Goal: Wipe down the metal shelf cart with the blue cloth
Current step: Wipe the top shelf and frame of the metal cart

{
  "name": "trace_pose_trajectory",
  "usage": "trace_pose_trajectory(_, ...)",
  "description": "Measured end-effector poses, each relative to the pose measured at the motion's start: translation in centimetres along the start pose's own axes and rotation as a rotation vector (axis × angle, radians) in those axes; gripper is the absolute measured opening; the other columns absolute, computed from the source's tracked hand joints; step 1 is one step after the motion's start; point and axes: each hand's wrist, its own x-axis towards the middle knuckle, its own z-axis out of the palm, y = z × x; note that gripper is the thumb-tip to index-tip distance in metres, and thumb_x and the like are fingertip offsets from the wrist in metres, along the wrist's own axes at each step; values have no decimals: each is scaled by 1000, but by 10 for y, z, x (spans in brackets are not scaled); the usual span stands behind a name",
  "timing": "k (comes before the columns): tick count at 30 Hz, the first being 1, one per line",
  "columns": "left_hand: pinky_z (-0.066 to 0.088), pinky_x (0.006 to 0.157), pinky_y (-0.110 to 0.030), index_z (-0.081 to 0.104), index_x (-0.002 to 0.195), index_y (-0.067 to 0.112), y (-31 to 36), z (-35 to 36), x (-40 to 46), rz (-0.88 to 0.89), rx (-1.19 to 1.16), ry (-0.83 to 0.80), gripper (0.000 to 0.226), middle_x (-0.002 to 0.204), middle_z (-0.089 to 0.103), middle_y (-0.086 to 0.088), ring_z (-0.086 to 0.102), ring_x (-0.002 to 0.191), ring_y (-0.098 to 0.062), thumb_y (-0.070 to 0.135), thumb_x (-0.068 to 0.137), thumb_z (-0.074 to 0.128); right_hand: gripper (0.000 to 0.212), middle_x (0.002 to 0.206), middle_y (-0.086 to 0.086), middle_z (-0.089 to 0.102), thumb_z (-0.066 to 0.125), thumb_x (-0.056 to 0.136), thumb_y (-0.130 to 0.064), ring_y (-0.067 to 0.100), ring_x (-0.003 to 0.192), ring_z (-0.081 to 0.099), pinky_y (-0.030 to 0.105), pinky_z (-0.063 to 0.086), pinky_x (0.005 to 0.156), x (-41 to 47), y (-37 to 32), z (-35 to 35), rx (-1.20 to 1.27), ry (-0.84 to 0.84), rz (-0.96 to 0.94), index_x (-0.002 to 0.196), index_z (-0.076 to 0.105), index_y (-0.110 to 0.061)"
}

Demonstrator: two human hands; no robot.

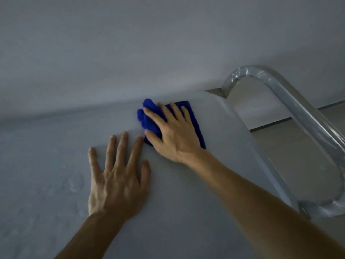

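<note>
The metal shelf cart's flat grey top (214, 128) fills most of the view. A folded blue cloth (149, 116) lies on it near the far right corner. My right hand (173, 135) lies flat on the cloth with its fingers straight and spread, pressing it to the surface. My left hand (117, 176) rests palm down on the bare top just to the left of the cloth, fingers spread, holding nothing. Part of the cloth is hidden under my right hand.
A shiny tubular handle (291, 105) loops up from the cart's right end. A plain grey wall (168, 43) stands right behind the cart's far edge. Floor tiles (298, 156) show through the handle on the right.
</note>
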Motion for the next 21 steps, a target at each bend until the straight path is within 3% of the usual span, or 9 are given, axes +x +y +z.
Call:
trace_pose_trajectory(3, 4, 117, -61, 19, 154, 30, -1, 0, 0, 10, 5, 1, 61, 161, 21, -5, 12, 150, -23, 52, 97, 13, 58, 158, 1, 38, 43, 95, -52, 30, 147, 28, 51, 16, 122, -25, 17, -8, 70, -44, -212, 151, 36, -37)
trace_pose_trajectory(6, 8, 116, -62, 29, 152, 27, 0, -1, -1, 9, -34, 19, 61, 159, 28, -7, 19, 148, -25, 49, 95, 25, 52, 146, 4, 53, 50, 95, -46, 30, 135, 47, 47, 33, 115, -40, 62, -19, 38, 73, -247, 143, 53, -26)
trace_pose_trajectory(8, 10, 115, -62, 33, 150, 27, 1, -1, -1, 12, -50, 35, 61, 158, 30, -8, 21, 147, -26, 48, 94, 29, 50, 136, 11, 60, 49, 95, -44, 35, 121, 58, 45, 42, 106, -33, 99, -26, -18, 184, -92, 138, 59, -19)
trace_pose_trajectory(10, 10, 115, -62, 34, 150, 26, 2, 0, -1, 16, -57, 43, 60, 158, 31, -8, 22, 147, -27, 48, 94, 31, 54, 137, 16, 55, 44, 96, -46, 40, 119, 55, 48, 42, 104, -12, 126, -31, -82, 198, 207, 141, 55, -19)
trace_pose_trajectory(13, 10, 115, -63, 35, 150, 26, 2, -1, 0, 12, -70, 46, 61, 158, 30, -8, 22, 147, -27, 47, 93, 32, 53, 145, 20, 42, 37, 99, -49, 44, 129, 40, 56, 31, 109, 32, 124, -24, -45, 126, 663, 146, 41, -23)
trace_pose_trajectory(15, 10, 115, -63, 33, 150, 26, 2, -1, 0, 13, -65, 38, 61, 158, 29, -8, 20, 148, -27, 47, 93, 32, 54, 150, 21, 37, 31, 100, -50, 46, 136, 31, 62, 16, 114, 54, 102, -15, -49, 76, 763, 146, 37, -22)
trace_pose_trajectory(18, 9, 116, -62, 32, 151, 27, 2, -1, 2, 7, -64, 31, 61, 159, 28, -7, 19, 148, -26, 48, 94, 32, 56, 150, 17, 40, 35, 98, -51, 43, 140, 29, 62, 12, 117, 65, 61, -4, -46, 105, 662, 145, 43, -20)
trace_pose_trajectory(21, 7, 117, -61, 28, 152, 29, 1, -1, 1, -3, -57, 15, 61, 160, 24, -5, 14, 149, -24, 50, 95, 26, 56, 153, 10, 41, 40, 97, -52, 37, 143, 28, 57, 14, 119, 47, 34, -4, -23, 83, 400, 148, 41, -28)
